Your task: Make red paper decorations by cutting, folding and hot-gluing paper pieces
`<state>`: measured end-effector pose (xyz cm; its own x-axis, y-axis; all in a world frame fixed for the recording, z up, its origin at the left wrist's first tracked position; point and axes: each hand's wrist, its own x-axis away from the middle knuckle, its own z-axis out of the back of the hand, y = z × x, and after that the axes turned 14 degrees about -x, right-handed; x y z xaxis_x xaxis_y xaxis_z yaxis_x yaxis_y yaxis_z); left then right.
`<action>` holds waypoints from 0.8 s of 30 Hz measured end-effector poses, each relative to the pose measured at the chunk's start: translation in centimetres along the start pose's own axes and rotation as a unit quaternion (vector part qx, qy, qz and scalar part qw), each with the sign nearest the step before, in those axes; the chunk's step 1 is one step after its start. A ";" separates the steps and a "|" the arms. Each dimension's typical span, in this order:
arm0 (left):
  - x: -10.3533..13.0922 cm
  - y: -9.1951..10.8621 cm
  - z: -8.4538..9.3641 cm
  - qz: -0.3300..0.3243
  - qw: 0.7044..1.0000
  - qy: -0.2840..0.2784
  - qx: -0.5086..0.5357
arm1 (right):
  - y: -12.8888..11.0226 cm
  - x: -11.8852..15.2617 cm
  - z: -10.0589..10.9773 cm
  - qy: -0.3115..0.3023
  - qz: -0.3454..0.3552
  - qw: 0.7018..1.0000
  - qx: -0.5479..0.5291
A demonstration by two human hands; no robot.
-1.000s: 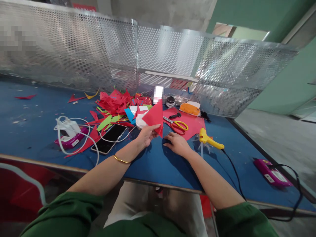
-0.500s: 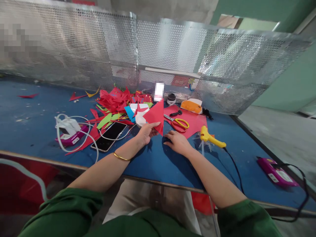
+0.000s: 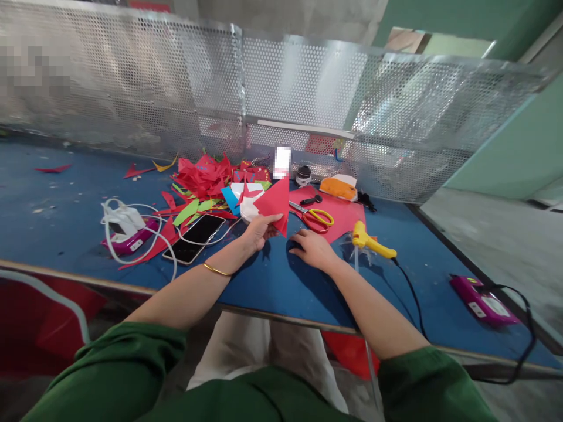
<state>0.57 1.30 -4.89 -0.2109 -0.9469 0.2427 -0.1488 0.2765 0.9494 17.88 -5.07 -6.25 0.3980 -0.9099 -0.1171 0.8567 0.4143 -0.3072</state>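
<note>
My left hand [image 3: 260, 231] pinches the lower edge of a folded piece of red paper [image 3: 273, 200], thumb on top, and holds it upright above the table. To its right, my right hand [image 3: 313, 249] rests on the blue table with the fingers loosely bent and apart, holding nothing. Just beyond it, scissors [image 3: 324, 218] with red and yellow handles lie on a red paper sheet [image 3: 349, 218]. A small black tool [image 3: 311, 200] is on the same sheet. Behind the held paper are white and blue paper pieces [image 3: 229, 199], partly hidden.
A heap of red paper cuttings [image 3: 204, 176] lies at the back left. Nearer are a phone [image 3: 197, 237] and a purple power strip [image 3: 132, 239] with white cables. To the right stand a yellow glue gun [image 3: 372, 241] and another purple power strip [image 3: 484, 302]. Perforated metal panels [image 3: 303, 82] border the back.
The view has shifted slightly. My left hand keeps its pinch on the folded red paper, and my right hand stays on the table beside it with hardly any movement.
</note>
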 end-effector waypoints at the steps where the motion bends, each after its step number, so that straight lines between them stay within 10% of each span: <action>1: 0.0 -0.1 -0.1 -0.001 1.000 -0.005 -0.001 | 0.0 0.0 0.0 0.001 0.000 1.000 -0.001; 17: 0.3 -0.4 -0.4 -0.010 0.999 -0.037 0.005 | 0.3 -0.1 -0.4 0.041 -0.026 0.992 -0.113; 24: 0.8 -0.7 -0.7 0.011 0.999 -0.032 0.011 | 1.2 -0.6 -0.5 0.144 -0.117 0.932 -0.311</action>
<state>1.15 0.19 -5.23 -0.2757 -0.9281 0.2504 -0.1650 0.3023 0.9388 18.51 -4.04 -6.97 0.0435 -0.9789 -0.1999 0.5170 0.1933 -0.8339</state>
